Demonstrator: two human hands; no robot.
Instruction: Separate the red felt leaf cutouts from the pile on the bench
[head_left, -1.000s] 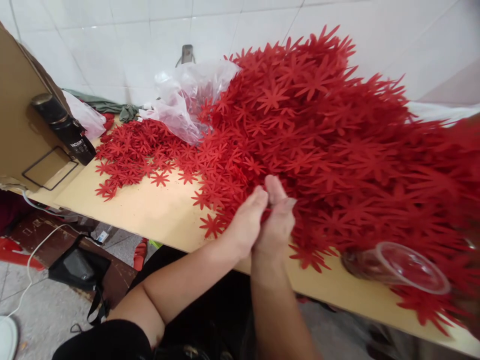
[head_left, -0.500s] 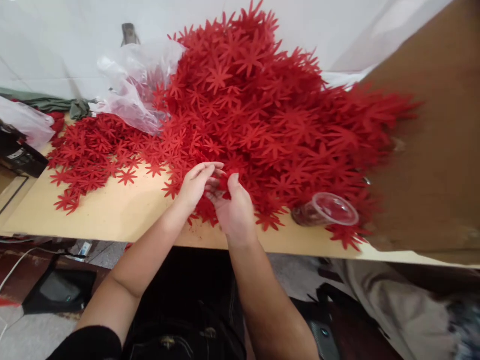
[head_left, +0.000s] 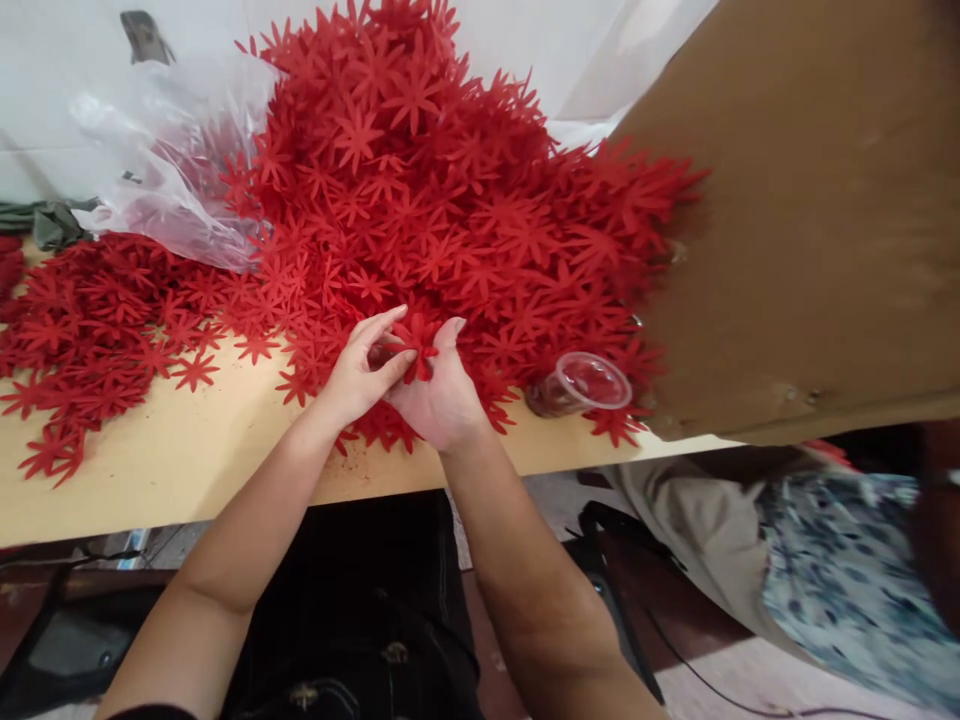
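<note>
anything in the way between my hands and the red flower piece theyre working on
Nothing visible. The left hand has its thumb against the red flower piece, which sits at the palm of the right hand. The big red pile lies beyond and the clear cup off to the right.

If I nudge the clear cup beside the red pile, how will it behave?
The cup looks like thin, see-through plastic, so it is probably light and might flex if squeezed. Its round mouth looks wider than its lower end, so a push near the top could tip it. If it goes over, the rounded wall may let it roll.
</note>
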